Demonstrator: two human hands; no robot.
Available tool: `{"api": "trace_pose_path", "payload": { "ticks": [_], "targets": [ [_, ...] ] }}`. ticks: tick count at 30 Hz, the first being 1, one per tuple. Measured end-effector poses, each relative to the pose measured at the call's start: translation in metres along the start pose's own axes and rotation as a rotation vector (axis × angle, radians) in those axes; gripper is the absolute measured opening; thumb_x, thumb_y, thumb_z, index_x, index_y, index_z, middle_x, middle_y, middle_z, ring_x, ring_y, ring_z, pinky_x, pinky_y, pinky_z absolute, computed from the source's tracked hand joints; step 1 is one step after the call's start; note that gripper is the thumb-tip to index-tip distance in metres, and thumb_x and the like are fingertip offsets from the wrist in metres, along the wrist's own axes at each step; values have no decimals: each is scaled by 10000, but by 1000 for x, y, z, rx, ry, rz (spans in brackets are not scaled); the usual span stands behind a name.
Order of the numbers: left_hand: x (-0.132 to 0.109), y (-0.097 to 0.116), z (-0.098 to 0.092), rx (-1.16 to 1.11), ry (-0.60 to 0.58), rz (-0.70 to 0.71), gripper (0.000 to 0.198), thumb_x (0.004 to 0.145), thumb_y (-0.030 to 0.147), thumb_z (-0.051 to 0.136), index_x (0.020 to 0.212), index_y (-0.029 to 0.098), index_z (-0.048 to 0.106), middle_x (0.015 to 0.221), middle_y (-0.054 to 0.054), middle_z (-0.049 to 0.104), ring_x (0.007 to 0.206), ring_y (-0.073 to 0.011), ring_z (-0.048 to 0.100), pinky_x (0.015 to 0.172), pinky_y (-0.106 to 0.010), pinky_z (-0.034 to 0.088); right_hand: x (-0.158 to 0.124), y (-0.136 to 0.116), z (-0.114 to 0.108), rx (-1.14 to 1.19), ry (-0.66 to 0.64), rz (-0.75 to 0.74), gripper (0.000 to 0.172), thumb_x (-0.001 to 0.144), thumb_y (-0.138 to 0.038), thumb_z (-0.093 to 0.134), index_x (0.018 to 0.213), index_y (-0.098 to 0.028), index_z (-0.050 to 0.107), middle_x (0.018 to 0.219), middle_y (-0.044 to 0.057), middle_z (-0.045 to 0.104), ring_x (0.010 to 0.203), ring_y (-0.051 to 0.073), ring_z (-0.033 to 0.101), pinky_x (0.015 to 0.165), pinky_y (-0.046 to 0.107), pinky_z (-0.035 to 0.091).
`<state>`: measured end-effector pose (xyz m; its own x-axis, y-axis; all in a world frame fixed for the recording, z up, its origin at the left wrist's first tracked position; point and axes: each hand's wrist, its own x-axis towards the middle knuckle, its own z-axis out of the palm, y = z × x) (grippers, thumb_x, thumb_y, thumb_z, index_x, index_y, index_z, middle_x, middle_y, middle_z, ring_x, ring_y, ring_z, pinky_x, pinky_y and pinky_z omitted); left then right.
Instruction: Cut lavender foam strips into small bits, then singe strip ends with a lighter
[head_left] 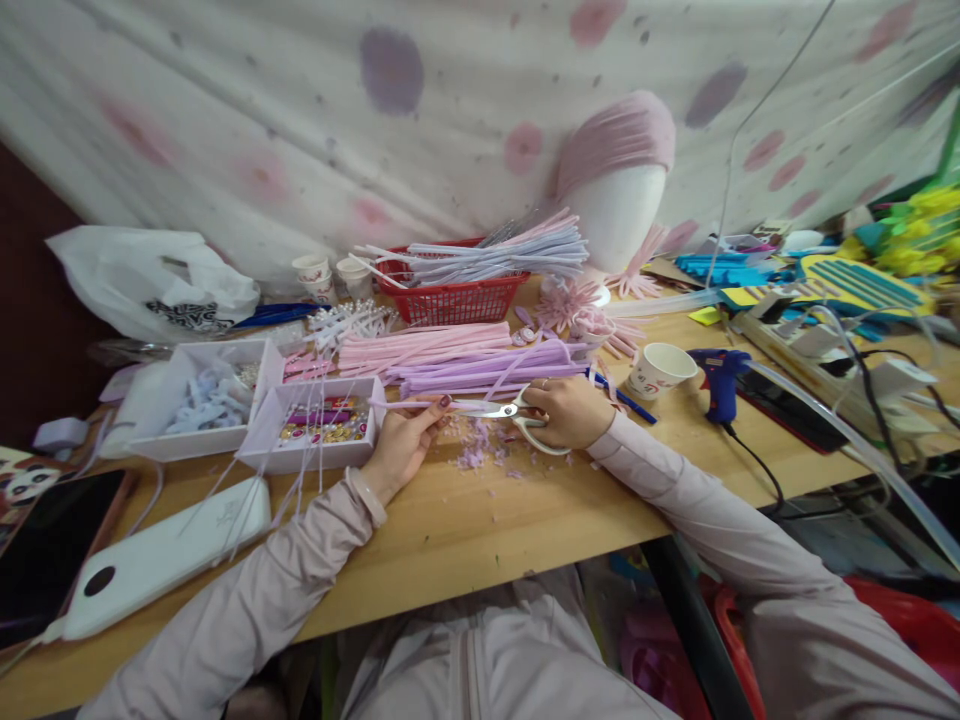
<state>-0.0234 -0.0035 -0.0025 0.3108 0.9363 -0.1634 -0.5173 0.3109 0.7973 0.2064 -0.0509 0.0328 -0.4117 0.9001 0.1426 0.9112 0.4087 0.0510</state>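
Pinched in the fingers of my left hand (403,447) is a thin lilac pipe cleaner (396,404), its tip running toward the scissors. My right hand (574,411) is closed around the handles of white-handled scissors (508,410), whose blades point left and meet the pipe cleaner just past my left fingertips. Below the blades, purple fluff trimmings (476,447) lie scattered on the wooden table (457,535). Behind my hands rests a bundle of purple pipe cleaners (487,372), with pink pipe cleaners (424,348) beyond it.
White boxes of beads and small parts (313,465) stand left, near a power bank (169,560) and a phone (56,550). A red basket (450,303) of pipe cleaners sits behind. Rightward are a paper cup (660,370), a blue glue gun (721,385) and power strips (802,370).
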Motion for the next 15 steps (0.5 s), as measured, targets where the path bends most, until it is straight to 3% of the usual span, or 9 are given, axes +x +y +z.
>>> {"api": "trace_pose_path", "payload": {
  "ticks": [10,15],
  "targets": [
    [1,-1,-1,12,11,-5,309,432,222,858,653,133,660,621,12,667,575,-62,595,578,-164,474,0,0,-3,46,-14,-20,226,737,-367,511,636,-170,557,673,62,598,574,128,460,548,270,217],
    [0,0,-2,65,-30,-10,289,434,200,858,645,133,673,616,8,667,581,-68,599,567,-161,472,-1,-2,-3,41,-1,9,240,740,-400,514,739,-169,583,731,67,607,590,139,471,540,276,205]
  ]
}}
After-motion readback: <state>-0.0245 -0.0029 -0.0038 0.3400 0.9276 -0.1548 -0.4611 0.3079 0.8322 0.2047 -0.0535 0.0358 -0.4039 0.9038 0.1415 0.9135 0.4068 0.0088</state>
